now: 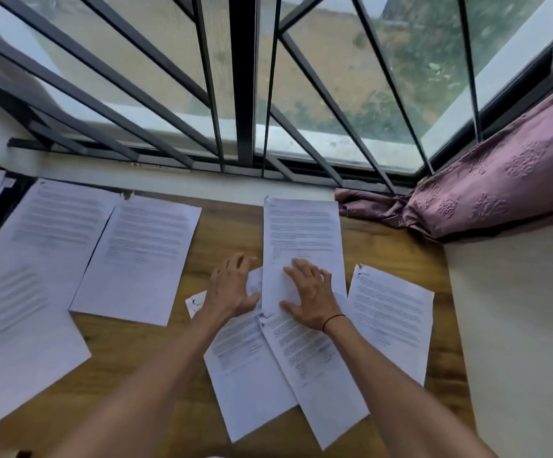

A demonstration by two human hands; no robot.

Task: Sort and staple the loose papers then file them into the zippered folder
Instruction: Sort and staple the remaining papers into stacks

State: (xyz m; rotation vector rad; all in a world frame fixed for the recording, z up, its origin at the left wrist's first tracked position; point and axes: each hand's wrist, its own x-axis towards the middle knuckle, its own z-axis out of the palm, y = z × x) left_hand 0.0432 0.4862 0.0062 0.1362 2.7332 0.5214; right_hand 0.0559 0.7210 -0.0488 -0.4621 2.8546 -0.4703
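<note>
Printed sheets (138, 256) lie spread over the wooden counter (225, 226). The right hand (311, 294) presses one sheet (303, 236) flat, fingers splayed; the left hand (232, 287) hovers beside it, fingers loosely spread.

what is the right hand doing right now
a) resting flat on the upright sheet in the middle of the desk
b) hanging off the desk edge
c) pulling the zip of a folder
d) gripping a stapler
a: the right hand lies with spread fingers on the lower part of the upright sheet; no stapler or folder shows in this view.
</note>
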